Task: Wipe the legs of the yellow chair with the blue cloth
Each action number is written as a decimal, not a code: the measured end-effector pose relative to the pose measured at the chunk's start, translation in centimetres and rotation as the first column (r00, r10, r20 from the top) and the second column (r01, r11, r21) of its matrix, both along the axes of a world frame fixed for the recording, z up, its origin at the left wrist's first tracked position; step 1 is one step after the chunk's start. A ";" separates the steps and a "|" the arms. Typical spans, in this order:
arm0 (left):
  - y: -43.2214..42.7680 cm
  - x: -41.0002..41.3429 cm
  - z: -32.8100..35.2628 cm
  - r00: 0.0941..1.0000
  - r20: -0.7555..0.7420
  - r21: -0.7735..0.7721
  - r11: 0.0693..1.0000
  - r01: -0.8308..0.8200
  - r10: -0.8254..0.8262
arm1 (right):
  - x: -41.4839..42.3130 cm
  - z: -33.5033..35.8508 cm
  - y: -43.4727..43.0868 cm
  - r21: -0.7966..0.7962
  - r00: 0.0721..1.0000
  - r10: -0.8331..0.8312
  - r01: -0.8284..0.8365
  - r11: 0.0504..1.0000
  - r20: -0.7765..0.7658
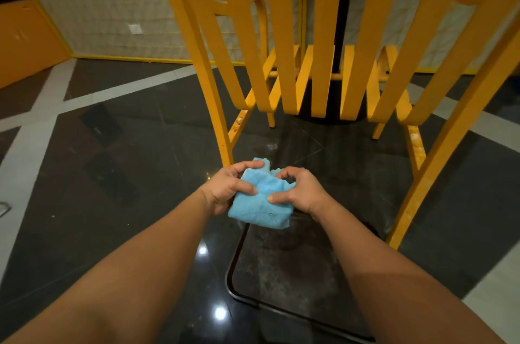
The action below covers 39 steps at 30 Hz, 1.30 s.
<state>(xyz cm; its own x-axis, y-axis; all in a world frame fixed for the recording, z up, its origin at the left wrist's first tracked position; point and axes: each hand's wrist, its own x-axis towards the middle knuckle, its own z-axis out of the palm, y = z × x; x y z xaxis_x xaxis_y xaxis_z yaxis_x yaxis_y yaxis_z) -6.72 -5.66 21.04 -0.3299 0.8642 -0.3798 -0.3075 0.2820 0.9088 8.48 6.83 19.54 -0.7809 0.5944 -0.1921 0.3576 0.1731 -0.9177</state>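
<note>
The yellow chair (pixel 318 67) fills the upper middle of the head view, seen from behind through its slatted back. Its rear left leg (pixel 216 115) reaches the floor just above my hands; the rear right leg (pixel 433 174) slants down at the right. Both hands hold a folded blue cloth (pixel 260 201) low in front of the chair. My left hand (pixel 229 187) grips the cloth's left side with thumb on top. My right hand (pixel 299 191) pinches its right side. The cloth hangs apart from both legs.
The floor is dark glossy tile (pixel 112 174) with pale grey bands (pixel 33 146) and bright light reflections. A dark curved metal frame (pixel 233 284) lies on the floor below the cloth. A white netted wall with yellow trim (pixel 112 20) and an orange panel (pixel 25 39) stand behind.
</note>
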 end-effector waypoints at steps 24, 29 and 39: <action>-2.5 -8.4 3.6 0.948 -0.230 0.098 0.963 0.249 -0.222 | -7.7 3.6 -4.6 0.176 0.984 0.008 0.024 0.984 -0.179; -3.0 -11.2 5.1 0.892 -0.352 0.105 0.934 0.340 -0.285 | -10.2 4.5 -5.7 0.228 0.975 -0.031 0.082 0.970 -0.218; -2.6 -18.4 5.6 0.810 -0.506 0.200 0.873 0.444 -0.296 | -16.6 4.3 -6.3 0.212 0.947 -0.170 0.232 0.950 -0.274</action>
